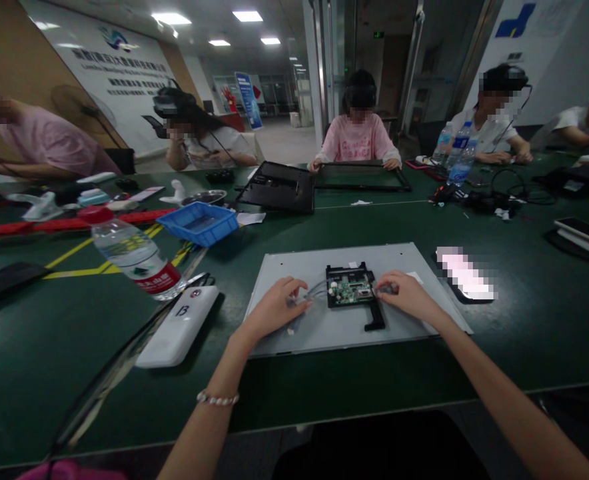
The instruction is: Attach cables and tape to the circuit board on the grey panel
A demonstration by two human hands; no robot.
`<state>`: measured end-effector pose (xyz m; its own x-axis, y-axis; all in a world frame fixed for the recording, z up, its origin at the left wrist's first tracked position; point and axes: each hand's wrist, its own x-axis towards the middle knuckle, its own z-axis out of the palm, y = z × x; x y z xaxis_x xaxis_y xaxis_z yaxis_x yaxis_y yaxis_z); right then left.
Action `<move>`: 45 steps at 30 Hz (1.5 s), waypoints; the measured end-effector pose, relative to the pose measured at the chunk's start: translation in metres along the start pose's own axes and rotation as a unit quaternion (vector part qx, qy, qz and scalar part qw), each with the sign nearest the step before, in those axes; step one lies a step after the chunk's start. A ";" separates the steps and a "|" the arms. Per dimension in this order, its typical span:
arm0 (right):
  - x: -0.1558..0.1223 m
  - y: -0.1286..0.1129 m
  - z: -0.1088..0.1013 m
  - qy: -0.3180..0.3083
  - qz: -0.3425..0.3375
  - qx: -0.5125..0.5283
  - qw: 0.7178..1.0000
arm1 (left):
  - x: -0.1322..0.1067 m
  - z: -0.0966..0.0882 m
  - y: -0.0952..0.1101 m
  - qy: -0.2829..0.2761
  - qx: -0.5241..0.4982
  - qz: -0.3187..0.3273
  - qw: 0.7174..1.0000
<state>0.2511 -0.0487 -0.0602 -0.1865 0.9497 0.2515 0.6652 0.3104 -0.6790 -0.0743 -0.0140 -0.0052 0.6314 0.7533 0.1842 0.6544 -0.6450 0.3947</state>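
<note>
A green circuit board [349, 291] in a black plastic frame [376, 315] lies on a flat grey panel [284, 265] in front of me. To its left, my left hand [276, 308] has thumb and fingers curled around the end of a greyish cable [317, 289] that runs to the board. My right hand [410, 298] is at the board's right edge, fingers closed in a pinch on a small greyish piece too blurred to name. Beyond my right hand, a white label [414, 277] shows on the panel.
Left of the panel are a white power bank [179, 327], a tilted water bottle [139, 257] and a blue tray [199, 223]. A lit phone [464, 275] lies to the right. Across the table, a person in pink [357, 137] holds a black frame [364, 188] beside a black cover [279, 187].
</note>
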 end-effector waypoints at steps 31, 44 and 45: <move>-0.004 0.005 -0.012 -0.051 0.021 -0.017 0.998 | 0.001 0.003 -0.018 -0.006 0.133 0.030 0.991; -0.002 0.017 -0.022 0.049 0.107 -0.018 0.993 | 0.008 0.002 -0.008 0.075 0.112 -0.006 0.991; -0.003 0.019 -0.025 0.059 0.112 -0.031 0.991 | 0.010 0.002 -0.004 0.078 0.104 -0.006 0.991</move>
<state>0.2819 -0.0465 -0.0563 0.0547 0.9822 0.1796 0.7240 0.0849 -0.6846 -0.0702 -0.0039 -0.0065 0.5609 0.7617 0.3244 0.7436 -0.6357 0.2071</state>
